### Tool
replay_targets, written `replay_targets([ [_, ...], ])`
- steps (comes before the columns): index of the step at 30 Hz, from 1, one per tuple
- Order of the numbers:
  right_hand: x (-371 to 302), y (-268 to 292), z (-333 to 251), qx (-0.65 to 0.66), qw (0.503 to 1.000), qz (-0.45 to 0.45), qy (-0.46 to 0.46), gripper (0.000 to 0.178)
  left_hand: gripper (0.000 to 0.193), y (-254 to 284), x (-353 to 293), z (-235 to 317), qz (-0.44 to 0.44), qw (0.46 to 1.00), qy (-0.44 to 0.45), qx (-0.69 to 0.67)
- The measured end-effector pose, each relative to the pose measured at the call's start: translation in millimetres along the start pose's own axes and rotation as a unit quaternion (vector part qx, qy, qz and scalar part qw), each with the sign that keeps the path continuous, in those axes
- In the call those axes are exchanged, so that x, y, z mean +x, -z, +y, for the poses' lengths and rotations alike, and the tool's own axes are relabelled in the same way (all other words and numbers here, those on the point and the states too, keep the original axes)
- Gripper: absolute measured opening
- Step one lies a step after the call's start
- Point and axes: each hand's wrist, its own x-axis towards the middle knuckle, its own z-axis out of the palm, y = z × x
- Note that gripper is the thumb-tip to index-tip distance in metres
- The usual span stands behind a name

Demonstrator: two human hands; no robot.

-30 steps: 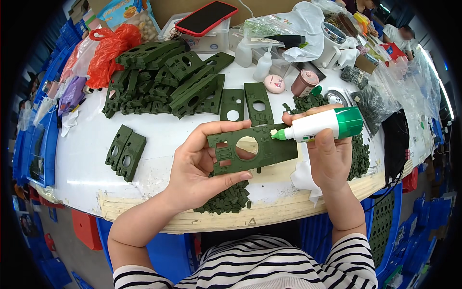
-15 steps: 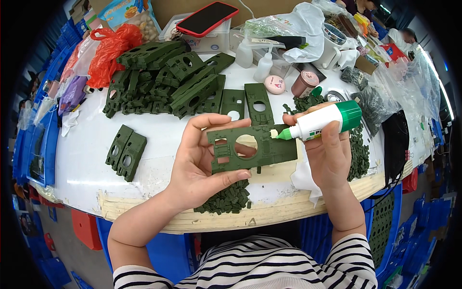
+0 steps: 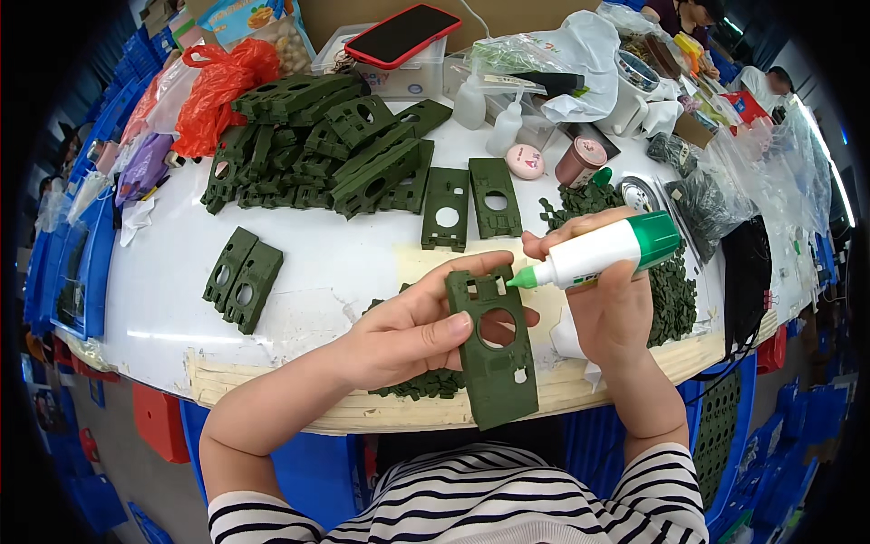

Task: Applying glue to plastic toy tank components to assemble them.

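My left hand grips a dark green plastic tank hull part by its left side, thumb on top, the part standing nearly lengthwise toward me. It has a large round hole and small rectangular openings. My right hand is closed around a white glue bottle with a green end. The bottle's green nozzle points left, at the small openings near the hull's far end; whether it touches cannot be made out. Small dark green pieces lie heaped partly behind the left hand and hull.
Two hull parts lie together at left. A large stack of hulls fills the back left, beside two more hulls. Loose small pieces lie at right. Squeeze bottles, a phone and plastic bags stand behind.
The hull has turned from crosswise to nearly lengthwise and moved lower. The nozzle has shifted slightly left and down, from the hull's right part to openings near its far end.
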Motion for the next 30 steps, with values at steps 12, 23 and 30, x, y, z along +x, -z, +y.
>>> replay_targets([
  [12,-4.9,-6.7,6.5,-0.024,0.999,-0.021,-0.039,0.050,0.064,6.1,-0.7,-3.2,-0.036,0.999,0.014,0.013],
  [23,-4.8,-5.3,8.4,-0.037,0.999,-0.025,-0.028,0.047,0.062,2.5,-2.0,-0.4,-0.028,0.999,0.013,0.009],
  [30,-5.3,-6.2,7.8,-0.045,0.998,-0.023,-0.027,0.047,0.062,3.9,-2.2,-0.9,-0.029,0.999,0.016,0.012],
])
